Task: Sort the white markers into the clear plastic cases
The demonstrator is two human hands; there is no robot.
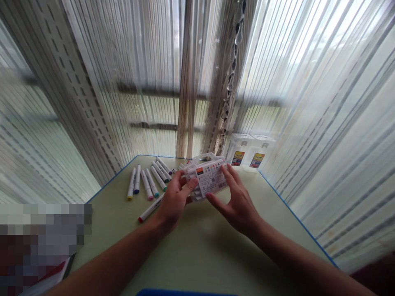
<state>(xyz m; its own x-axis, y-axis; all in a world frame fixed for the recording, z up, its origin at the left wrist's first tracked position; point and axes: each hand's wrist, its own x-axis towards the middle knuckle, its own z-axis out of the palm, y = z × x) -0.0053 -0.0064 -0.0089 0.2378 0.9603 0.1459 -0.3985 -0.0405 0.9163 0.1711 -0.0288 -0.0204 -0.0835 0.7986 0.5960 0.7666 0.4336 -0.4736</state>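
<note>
In the head view, a handled case point(212, 179) with a printed label is held tilted over the table point(200, 255). Its left end is gripped firmly by the left hand point(174, 195), with the thumb laid on the front; its right side is held more loosely between the spread thumb and fingers of the right hand point(239, 201). Loose markers point(146, 184) are seen to the left, two boxes point(239, 148) behind at right.

We see a pale green table point(197, 257) with a thin blue edge point(299, 219). Going out from its middle, we find a bunch of white markers point(146, 185) lying at ten and eleven o'clock, with yellow, blue, pink and green ends. Between nine and ten o'clock, we see a red-ended marker point(150, 209). At one o'clock, two see-through boxes point(238, 158) stand side by side.
</note>
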